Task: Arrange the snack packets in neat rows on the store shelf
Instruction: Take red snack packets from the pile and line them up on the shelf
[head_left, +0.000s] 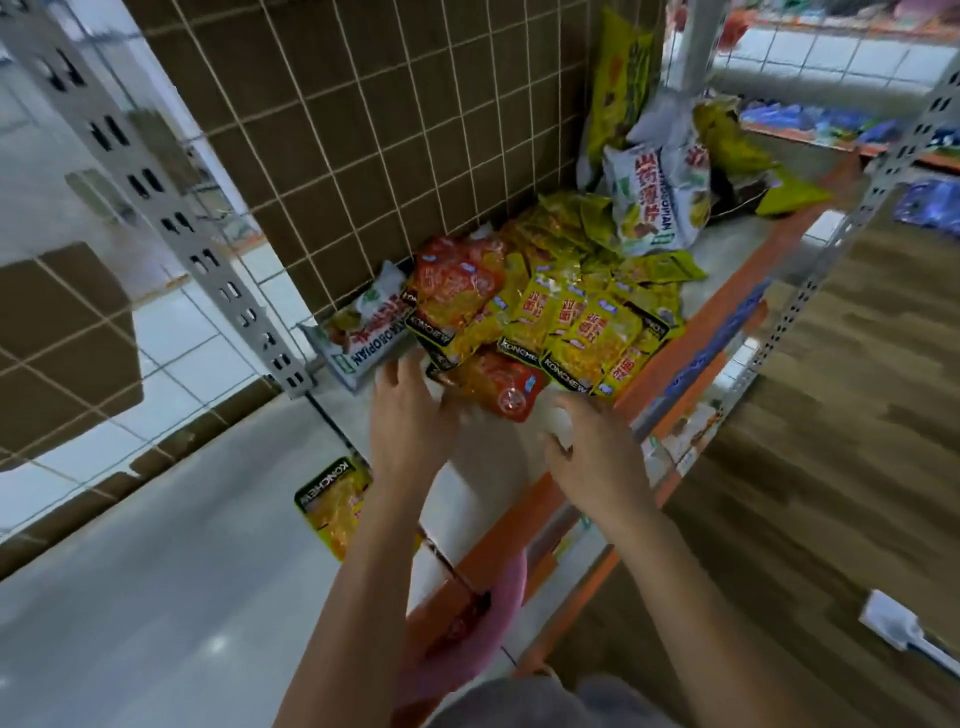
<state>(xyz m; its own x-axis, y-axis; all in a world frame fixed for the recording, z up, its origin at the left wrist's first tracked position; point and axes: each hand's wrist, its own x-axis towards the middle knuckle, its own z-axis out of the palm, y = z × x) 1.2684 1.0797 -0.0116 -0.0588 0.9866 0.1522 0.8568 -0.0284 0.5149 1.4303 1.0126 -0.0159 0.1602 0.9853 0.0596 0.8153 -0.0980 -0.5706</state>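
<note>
Red snack packet (497, 385) was noted at the near end of the heap, between both hands: at 1 o'clock from the left hand (410, 415), at 10 o'clock from the right hand (592, 449). Its long axis ran roughly 10-to-4 in the view, askew to the shelf (537, 501) front.

- Left hand: fingers spread and straight, tips at the packet's left edge, nothing gripped. It was judged the nearer hand.
- Right hand: fingers partly curled and blurred, so it could not be told whether anything was held.
- Yellow packets (571, 322) were heaped unsorted at 12 o'clock, and no rows had been formed.
- Bare white board was seen under the hands.
- Wire grid back (415, 130) closed the far side.
- One stray yellow packet (332, 504) was seen below, at 8 o'clock.
</note>
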